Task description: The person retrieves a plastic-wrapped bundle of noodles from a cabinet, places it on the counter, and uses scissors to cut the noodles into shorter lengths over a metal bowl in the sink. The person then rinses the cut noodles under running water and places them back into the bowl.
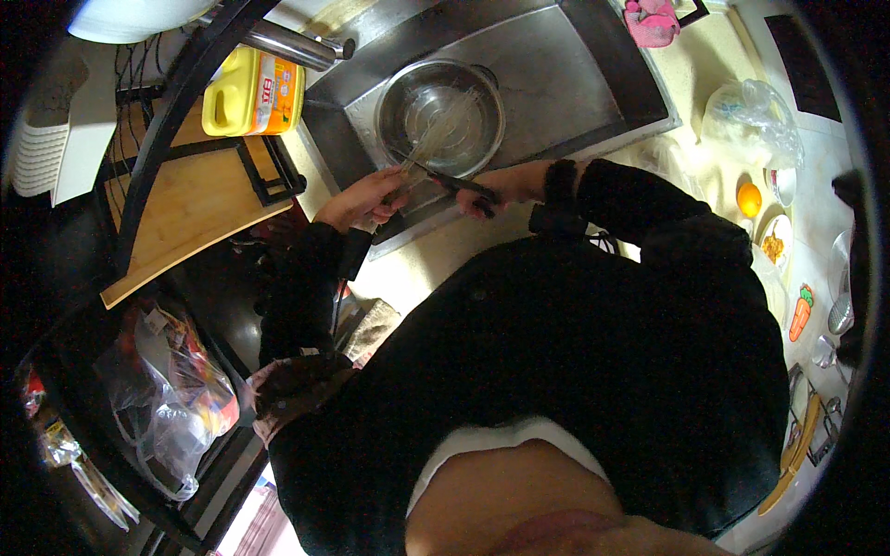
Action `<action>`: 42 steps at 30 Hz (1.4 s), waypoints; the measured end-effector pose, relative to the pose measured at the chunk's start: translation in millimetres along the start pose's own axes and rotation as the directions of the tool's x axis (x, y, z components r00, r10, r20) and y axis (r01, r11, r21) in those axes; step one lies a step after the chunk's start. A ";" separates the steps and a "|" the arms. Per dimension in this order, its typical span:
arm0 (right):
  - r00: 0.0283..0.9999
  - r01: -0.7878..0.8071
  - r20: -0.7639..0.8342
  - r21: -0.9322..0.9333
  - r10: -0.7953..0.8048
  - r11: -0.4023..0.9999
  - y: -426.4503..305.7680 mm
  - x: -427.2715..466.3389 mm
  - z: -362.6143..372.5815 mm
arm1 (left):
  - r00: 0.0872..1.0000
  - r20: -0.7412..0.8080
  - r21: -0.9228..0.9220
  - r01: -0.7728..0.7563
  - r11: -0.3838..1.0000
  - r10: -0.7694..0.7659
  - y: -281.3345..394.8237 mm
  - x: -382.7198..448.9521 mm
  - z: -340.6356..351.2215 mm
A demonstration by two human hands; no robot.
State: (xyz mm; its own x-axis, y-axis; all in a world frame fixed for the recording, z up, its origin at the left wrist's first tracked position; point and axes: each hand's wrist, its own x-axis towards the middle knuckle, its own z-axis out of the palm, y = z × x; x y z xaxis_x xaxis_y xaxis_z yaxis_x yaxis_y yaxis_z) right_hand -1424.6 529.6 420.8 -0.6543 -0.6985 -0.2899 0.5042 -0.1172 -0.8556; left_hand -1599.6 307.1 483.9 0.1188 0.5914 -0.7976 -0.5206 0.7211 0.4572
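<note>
A round steel bowl (480, 149) stands in the stainless steel sink (556, 76), at the sink's left side. My left hand (372, 198) is closed on a bundle of thin translucent noodles (445, 128), whose loose ends reach over the bowl. In my right hand (480, 200) is a pair of dark-handled scissors (462, 184); the blades point left and lie against the noodles close to my left fingers. Whether the blades are apart or together is hard to tell.
A yellow detergent jug (233, 97) and a wooden cutting board (201, 194) in a black rack are left of the sink. A steel faucet (292, 45) juts in above. Plastic bags (751, 118), an orange (749, 200) and a plate of food (774, 247) sit on the right counter.
</note>
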 end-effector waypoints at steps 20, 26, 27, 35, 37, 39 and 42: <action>0.995 -0.081 -0.036 0.175 0.089 0.981 -17.4 1.7 19.0 | 0.995 -0.047 0.011 0.088 0.996 -0.087 2.6 0.2 -1.6; 0.994 -0.084 -0.064 0.048 0.087 0.995 -16.5 3.9 19.0 | 0.982 -0.142 0.012 0.129 0.992 -0.126 9.7 -3.2 2.4; 0.998 -0.041 -0.041 -0.017 0.040 0.999 -16.8 3.9 18.1 | 0.966 -0.205 -0.019 0.160 0.987 -0.160 11.9 -4.9 4.3; 0.995 -0.071 -0.052 0.200 0.083 0.977 -4.9 5.3 13.1 | 0.973 -0.232 0.064 0.009 0.998 0.006 11.4 -11.0 20.3; 0.999 0.013 -0.050 0.126 -0.007 0.992 0.6 3.9 14.0 | 0.985 -0.172 0.138 0.033 0.990 -0.009 9.9 -8.1 17.4; 0.995 0.099 -0.016 0.065 -0.099 0.993 3.9 3.5 16.3 | 0.988 -0.148 0.263 0.078 0.962 -0.040 8.0 -6.0 14.1; 1.000 0.027 -0.005 0.168 -0.026 0.985 1.7 3.4 20.5 | 0.971 -0.216 0.181 0.141 0.973 -0.101 6.5 -0.1 12.5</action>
State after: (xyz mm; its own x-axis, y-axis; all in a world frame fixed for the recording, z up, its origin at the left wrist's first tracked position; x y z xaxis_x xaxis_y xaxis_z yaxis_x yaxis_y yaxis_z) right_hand -1414.4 512.6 427.2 -0.6699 -0.6918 -0.2695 0.5742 -0.2526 -0.7788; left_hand -1592.4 316.2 491.9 -0.0151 0.4238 -0.9056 -0.3367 0.8507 0.4037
